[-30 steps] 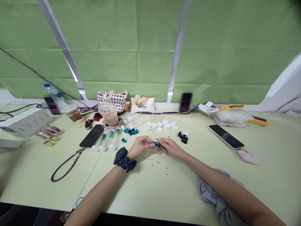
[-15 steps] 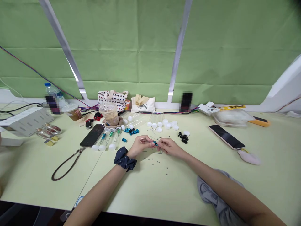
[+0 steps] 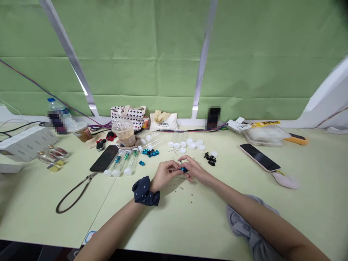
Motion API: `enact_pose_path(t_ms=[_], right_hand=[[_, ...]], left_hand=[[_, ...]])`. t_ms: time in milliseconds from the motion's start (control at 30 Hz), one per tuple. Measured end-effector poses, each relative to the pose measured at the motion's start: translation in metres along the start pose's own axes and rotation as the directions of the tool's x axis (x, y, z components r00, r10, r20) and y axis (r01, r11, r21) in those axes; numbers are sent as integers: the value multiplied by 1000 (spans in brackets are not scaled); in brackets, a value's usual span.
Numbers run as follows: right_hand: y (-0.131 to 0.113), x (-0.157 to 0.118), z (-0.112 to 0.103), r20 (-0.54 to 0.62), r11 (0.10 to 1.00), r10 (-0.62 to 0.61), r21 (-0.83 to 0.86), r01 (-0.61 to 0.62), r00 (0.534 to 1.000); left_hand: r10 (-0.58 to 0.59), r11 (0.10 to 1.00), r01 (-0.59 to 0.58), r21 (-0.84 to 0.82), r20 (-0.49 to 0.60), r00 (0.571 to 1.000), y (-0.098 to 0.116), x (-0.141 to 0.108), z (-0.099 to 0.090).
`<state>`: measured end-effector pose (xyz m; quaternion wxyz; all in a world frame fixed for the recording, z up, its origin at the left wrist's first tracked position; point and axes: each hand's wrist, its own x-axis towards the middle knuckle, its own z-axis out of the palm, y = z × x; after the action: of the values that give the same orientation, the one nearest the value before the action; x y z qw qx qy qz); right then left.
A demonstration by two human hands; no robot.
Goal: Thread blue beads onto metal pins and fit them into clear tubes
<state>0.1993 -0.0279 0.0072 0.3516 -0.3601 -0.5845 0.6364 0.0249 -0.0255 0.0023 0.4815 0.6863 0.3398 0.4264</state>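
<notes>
My left hand [image 3: 166,174], with a dark blue dotted scrunchie [image 3: 146,191] on the wrist, pinches a small shiny blue metallic piece [image 3: 184,169] and some thin metal rods. From the other side my right hand [image 3: 198,170] curls its fingers around the same piece, index finger reaching over the top. Exact fingertip contact is partly hidden. Further blue pieces [image 3: 150,152] lie in a cluster to the left, with a small pair nearer me. Black pieces [image 3: 210,158] are heaped to the right. Tiny grey discs [image 3: 181,188] are scattered below my hands.
Clear tubes with white caps [image 3: 128,170] lie at left beside a phone [image 3: 104,158] with a wrist strap. Loose white caps [image 3: 192,145] sit behind my hands. A drink cup [image 3: 125,135] and bags stand at the back; another phone [image 3: 259,157] lies right, near a plastic container [image 3: 265,135].
My right hand has shifted its fingers, its index now raised over the blue piece. The blue piece shows more plainly between the hands. The whole view has moved slightly.
</notes>
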Motion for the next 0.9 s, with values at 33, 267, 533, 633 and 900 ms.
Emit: enact_pose_path(t_ms=[33,267,533,633,900], right_hand=[[-2,-1,1,-9,1000,19,-18,-19,1000],[-11,-5,3,57,995,-4,-104,10,998],[-2,-2,3,40,980,-81,-177,87,996],[-3,-2,4,41,980,-94,-172,100,995],[-4,-1,0,28,992,-3,-125,6,1000]], left_hand=[[24,997,-22,79,-12,1000,2,-1,2],[113,942,-108,317,4,994,11,-2,11],[114,943,-112,314,12,993,4,-2,13],[104,943,-103,316,14,994,3,-2,12],[88,946,-85,313,5,996,8,1,9]])
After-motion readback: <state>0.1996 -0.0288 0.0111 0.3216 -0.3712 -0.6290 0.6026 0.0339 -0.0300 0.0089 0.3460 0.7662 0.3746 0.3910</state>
